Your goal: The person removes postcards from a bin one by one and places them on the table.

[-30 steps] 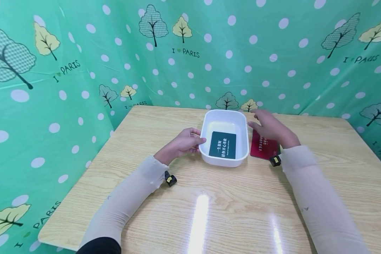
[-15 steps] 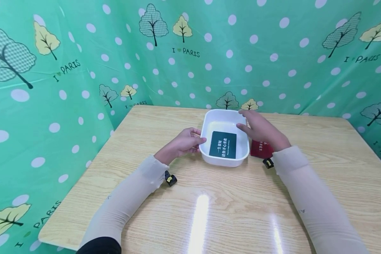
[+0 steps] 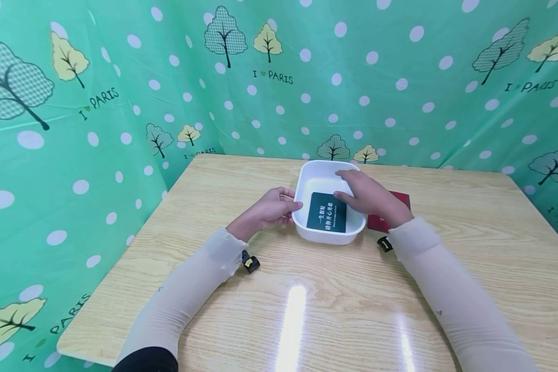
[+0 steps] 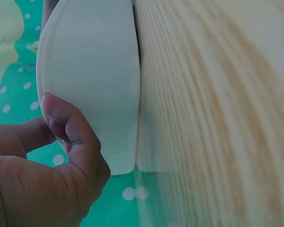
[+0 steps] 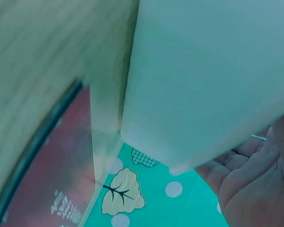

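In my head view, the left hand (image 3: 274,207) pinches the left rim of a white rectangular plastic basin (image 3: 326,237) on the pale wooden table (image 3: 353,305). The right hand (image 3: 365,191) reaches over the right rim, thumb and fingers apart, near a dark-green card (image 3: 326,213) lying in the basin's near half; I cannot tell if they touch. A red card (image 3: 378,223) lies right of the basin.

In my left wrist view, a bent finger meets the outer wall.

In my right wrist view, the basin partly hides the fingers.
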The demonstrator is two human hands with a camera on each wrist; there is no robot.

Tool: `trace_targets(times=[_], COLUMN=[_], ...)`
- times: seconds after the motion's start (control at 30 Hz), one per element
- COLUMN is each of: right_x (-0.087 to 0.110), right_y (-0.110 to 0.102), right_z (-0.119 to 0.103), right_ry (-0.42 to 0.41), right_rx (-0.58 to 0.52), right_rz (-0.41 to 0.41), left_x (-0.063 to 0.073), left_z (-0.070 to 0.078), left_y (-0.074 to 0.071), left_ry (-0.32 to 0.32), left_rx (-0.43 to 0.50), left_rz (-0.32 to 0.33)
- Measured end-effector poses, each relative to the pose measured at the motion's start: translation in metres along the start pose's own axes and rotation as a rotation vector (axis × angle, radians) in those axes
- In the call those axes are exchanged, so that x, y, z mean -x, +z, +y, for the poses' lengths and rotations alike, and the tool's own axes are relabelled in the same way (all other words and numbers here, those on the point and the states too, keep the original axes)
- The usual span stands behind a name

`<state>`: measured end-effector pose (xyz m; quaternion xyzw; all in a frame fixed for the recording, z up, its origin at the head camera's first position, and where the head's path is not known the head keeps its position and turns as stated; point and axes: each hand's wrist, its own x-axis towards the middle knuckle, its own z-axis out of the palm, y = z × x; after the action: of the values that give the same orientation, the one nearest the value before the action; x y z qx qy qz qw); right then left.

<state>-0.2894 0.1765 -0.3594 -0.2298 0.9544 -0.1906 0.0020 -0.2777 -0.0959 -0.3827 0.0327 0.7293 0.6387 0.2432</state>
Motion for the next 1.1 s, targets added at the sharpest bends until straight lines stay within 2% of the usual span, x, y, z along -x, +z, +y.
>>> trace_targets(times=[0.1,0.33,0.5,0.7,1.1], right_x=[-0.001,-0.001,-0.002,-0.002,-0.003], right_y=[0.003,0.005,0.007,0.012,0.017], right_z=[-0.002,-0.008,-0.008,-0.008,-0.009], right_ry=[-0.009,0.042,0.028,0.034,0.025], right_rx=[0.012,0.01,0.033,0.06,0.205], right_rz=[-0.02,-0.123,-0.173,-0.191,-0.232], left_x=[0.001,0.003,0.003,0.001,0.001], left_z=[0.001,0.004,0.004,0.003,0.002], left_y=[0.001,0.002,0.001,0.001,0.001], left_ry=[-0.003,-0.015,-0.015,-0.014,-0.009], left_rx=[-0.001,-0.008,-0.011,-0.01,0.001], left_rz=[-0.001,0.004,0.005,0.003,-0.002])
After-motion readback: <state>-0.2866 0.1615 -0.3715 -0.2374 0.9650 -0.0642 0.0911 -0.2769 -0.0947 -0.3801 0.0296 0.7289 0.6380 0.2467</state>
